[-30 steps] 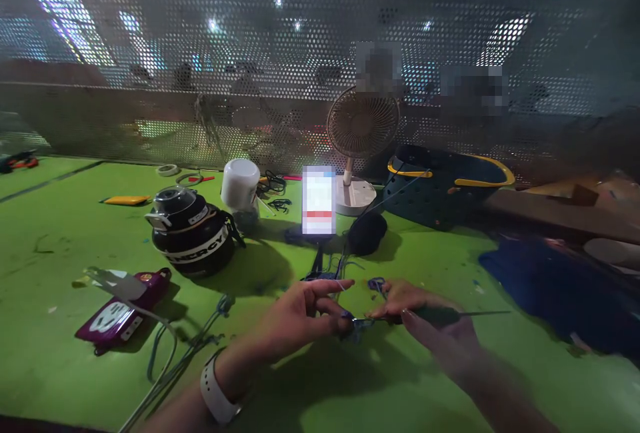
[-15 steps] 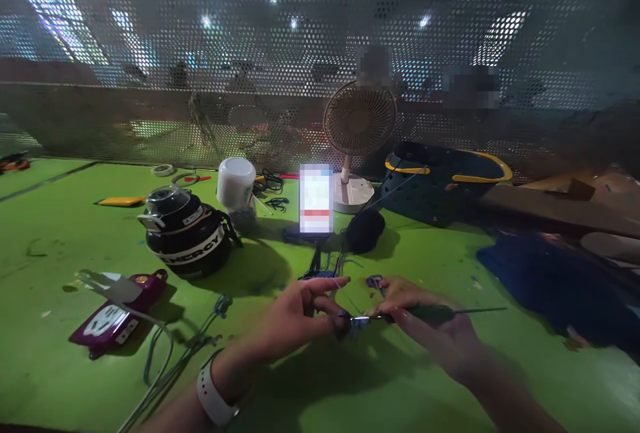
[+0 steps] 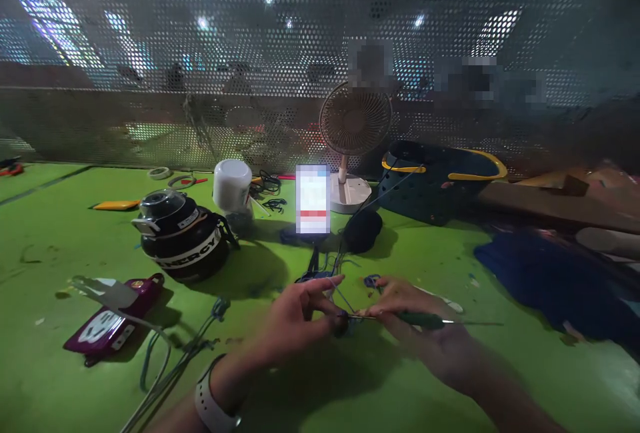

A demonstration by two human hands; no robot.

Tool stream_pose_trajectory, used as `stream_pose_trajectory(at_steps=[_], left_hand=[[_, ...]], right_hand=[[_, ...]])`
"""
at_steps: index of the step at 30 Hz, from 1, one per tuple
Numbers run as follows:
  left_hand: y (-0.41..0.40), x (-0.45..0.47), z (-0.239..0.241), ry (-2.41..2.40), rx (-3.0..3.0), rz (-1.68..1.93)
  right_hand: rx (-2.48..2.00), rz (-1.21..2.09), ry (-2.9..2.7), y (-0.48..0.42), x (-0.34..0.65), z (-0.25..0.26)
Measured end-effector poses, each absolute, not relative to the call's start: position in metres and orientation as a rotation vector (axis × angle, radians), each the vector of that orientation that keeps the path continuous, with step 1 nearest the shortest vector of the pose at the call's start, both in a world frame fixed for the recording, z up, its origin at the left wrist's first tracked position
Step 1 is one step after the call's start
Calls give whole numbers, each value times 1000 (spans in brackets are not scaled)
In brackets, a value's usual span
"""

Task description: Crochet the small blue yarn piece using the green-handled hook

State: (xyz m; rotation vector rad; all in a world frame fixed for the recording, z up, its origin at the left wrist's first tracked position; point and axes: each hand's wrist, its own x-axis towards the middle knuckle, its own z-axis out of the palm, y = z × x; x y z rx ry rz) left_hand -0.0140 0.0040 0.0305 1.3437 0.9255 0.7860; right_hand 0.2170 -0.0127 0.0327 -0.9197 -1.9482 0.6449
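My left hand (image 3: 295, 316), with a white band on its wrist, pinches a small dark crochet piece (image 3: 342, 322) between thumb and fingers. A strand of yarn (image 3: 343, 296) runs up over its raised index finger. In my right hand (image 3: 425, 336) is a crochet hook (image 3: 421, 319) with a green handle, held nearly level. Its thin metal tip reaches the crochet piece; the exact stitch is too small to make out. Beyond my hands lies a dark yarn ball (image 3: 364, 232), and a purple-blue bit of yarn (image 3: 371, 280) is by my right fingertips.
Behind stand a lit phone (image 3: 313, 200), a fan (image 3: 350, 193) and a dark basket (image 3: 425, 196) with yellow handles. On the left are a black ENERGY bottle (image 3: 185, 253), a white tub (image 3: 233, 183) and a purple power strip (image 3: 113, 323) with cords. Dark blue cloth (image 3: 550, 280) lies right.
The crochet hook has tilted slightly, its rear end now lower, and my right hand has turned a little with it. My left hand keeps its pinch. The view has shifted slightly.
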Motion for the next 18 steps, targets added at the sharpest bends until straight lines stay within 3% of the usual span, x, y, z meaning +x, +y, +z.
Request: stream_pose_trajectory(at_steps=[5,9,18], left_hand=[[4,-12,23,1077,1451,923],[1,-4,14,1052,1286,1004],[-4,5,15,809,854,1023]], right_hand=[[-847,118,-2352,-20,198,43],[-795,-292,-2247,-28,181,25],[-799,-627,-2256,-28,189,10]])
